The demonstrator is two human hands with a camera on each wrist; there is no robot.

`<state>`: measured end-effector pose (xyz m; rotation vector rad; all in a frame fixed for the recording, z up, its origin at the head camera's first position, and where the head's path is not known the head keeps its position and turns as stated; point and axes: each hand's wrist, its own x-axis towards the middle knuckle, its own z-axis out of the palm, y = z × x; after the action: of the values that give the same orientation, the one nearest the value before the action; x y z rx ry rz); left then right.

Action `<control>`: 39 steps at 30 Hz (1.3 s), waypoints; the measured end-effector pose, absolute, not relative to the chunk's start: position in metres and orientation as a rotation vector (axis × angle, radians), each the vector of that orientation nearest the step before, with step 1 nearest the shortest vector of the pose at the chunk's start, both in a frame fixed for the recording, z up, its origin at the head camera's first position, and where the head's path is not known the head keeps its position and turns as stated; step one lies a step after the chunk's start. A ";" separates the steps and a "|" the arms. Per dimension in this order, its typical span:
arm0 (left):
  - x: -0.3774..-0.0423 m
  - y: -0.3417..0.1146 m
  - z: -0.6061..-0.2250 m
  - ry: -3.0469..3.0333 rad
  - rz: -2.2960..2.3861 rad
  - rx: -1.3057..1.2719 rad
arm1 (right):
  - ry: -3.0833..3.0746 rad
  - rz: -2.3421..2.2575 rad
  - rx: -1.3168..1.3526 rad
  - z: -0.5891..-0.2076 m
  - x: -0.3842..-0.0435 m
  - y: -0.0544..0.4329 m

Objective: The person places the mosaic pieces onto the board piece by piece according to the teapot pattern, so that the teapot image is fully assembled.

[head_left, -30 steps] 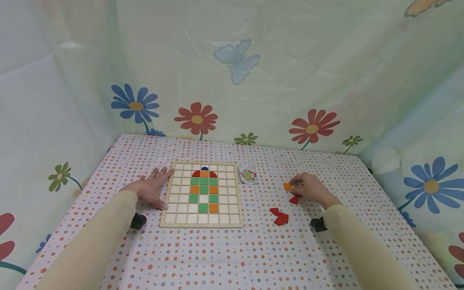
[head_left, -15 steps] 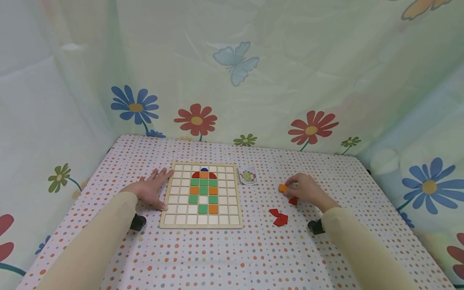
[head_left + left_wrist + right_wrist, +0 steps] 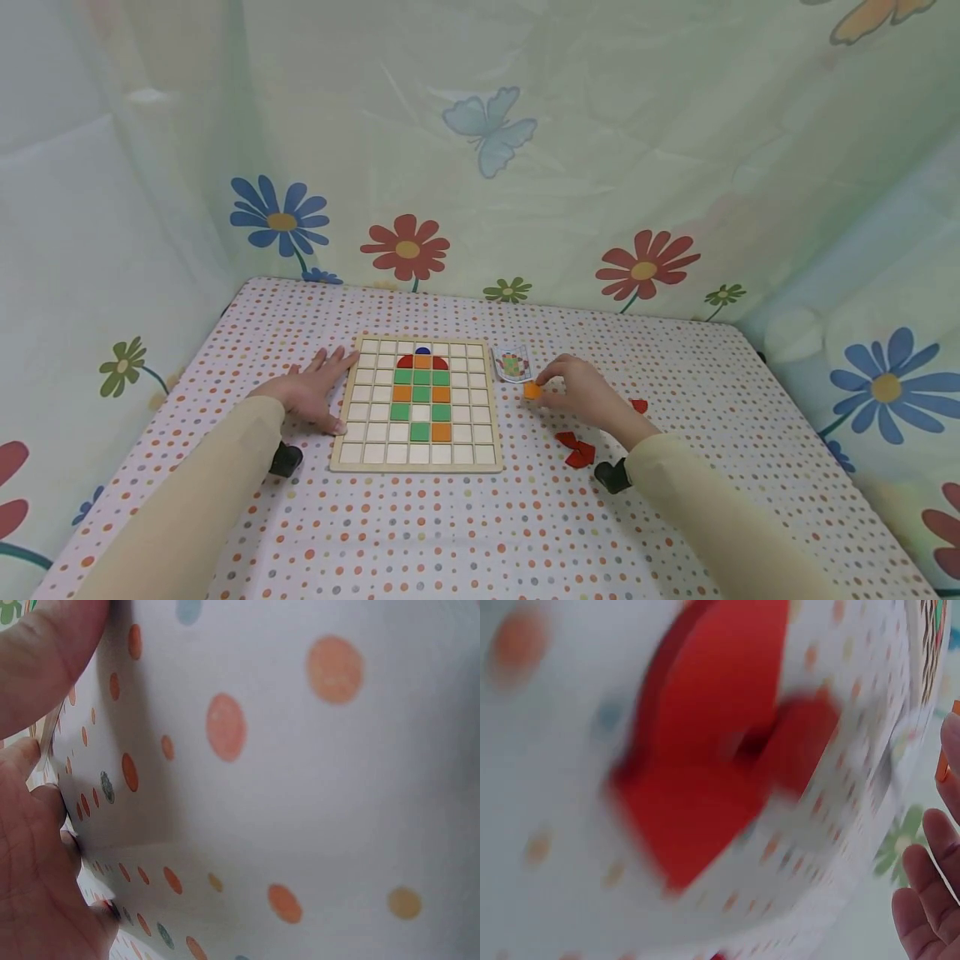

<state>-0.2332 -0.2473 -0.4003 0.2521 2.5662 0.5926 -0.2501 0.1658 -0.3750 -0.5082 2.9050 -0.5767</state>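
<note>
My right hand [image 3: 581, 395] pinches an orange square tile [image 3: 532, 390] between thumb and fingertips, just below a small picture card [image 3: 513, 364]. In the right wrist view the orange tile [image 3: 943, 766] shows at the right edge. My left hand [image 3: 306, 390] spreads its fingers along the left edge of a wooden grid board [image 3: 378, 454], thumb and fingertips at the frame. Green, orange, red and blue tiles form a figure in the board's middle columns, with a green tile [image 3: 420, 432] low in it. One cell inside the figure shows bare wood.
Several red curved pieces [image 3: 579, 454] lie together right of the board, in front of my right hand. Another red piece [image 3: 639, 406] lies beyond the right wrist. The dotted tablecloth [image 3: 450, 533] covers the table, and a flowered curtain [image 3: 555, 208] hangs behind it.
My right hand has picked up the orange tile on the right and carried it left toward the board, leaving a red piece behind. The left hand has stayed at the board's edge.
</note>
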 end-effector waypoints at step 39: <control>-0.235 -0.249 -0.402 2.549 0.607 0.274 | 2.866 -0.152 -1.010 -0.389 -0.211 -0.007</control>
<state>-0.2353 -0.2492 -0.4019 0.2737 2.5489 0.6072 -0.2107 -0.0074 -0.3889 -1.0098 2.8663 -0.1519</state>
